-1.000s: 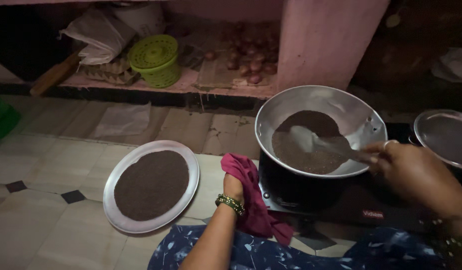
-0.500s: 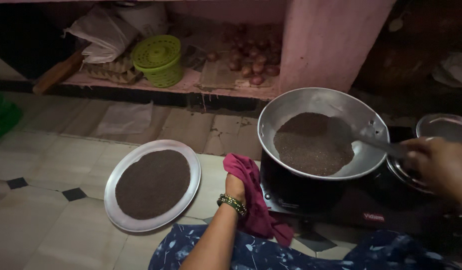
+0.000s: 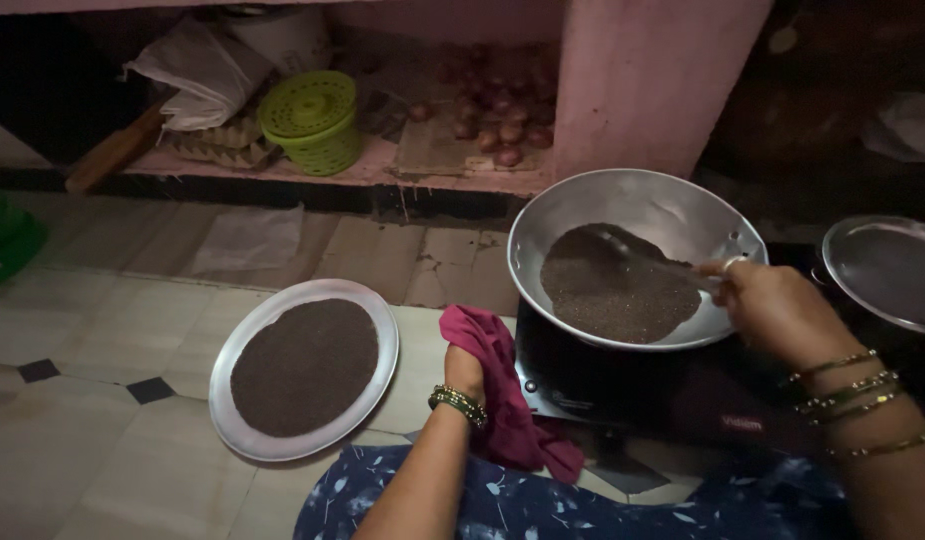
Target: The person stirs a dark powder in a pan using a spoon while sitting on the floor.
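pale floor tiles [image 3: 92, 440] with small dark insets run under everything in this dim kitchen corner, and nearest the camera is a lap in blue flower-printed cloth [image 3: 542, 505]. just above it the left hand [image 3: 464, 368], with a beaded bangle at the wrist, is closed round a crumpled magenta cloth [image 3: 502, 395] that hangs against the edge of a flat black cooktop [image 3: 672, 395]; if that cloth trails onto a hot surface it could scorch, and a loose grip through it would let the pan slide. to the left, apart on the floor, a round steel plate [image 3: 304, 369] carries a flat heap of dark seeds, close enough to a knee or elbow to be knocked and scattered. on the cooktop sits a wide, shallow steel pan [image 3: 637, 258] with a layer of small dark seeds [image 3: 612, 287]; the right hand [image 3: 772, 312], bangled, is shut on the handle of a metal stirring tool [image 3: 647, 262], probably a flat spatula, though the gloom blurs it. seeds left unstirred may burn, and a hard sweep could flick them over the low rim. another steel plate [image 3: 887, 272] lies to the right. farther back, a pink ledge holds a green plastic basket [image 3: 312, 120] and onions [image 3: 497, 130].
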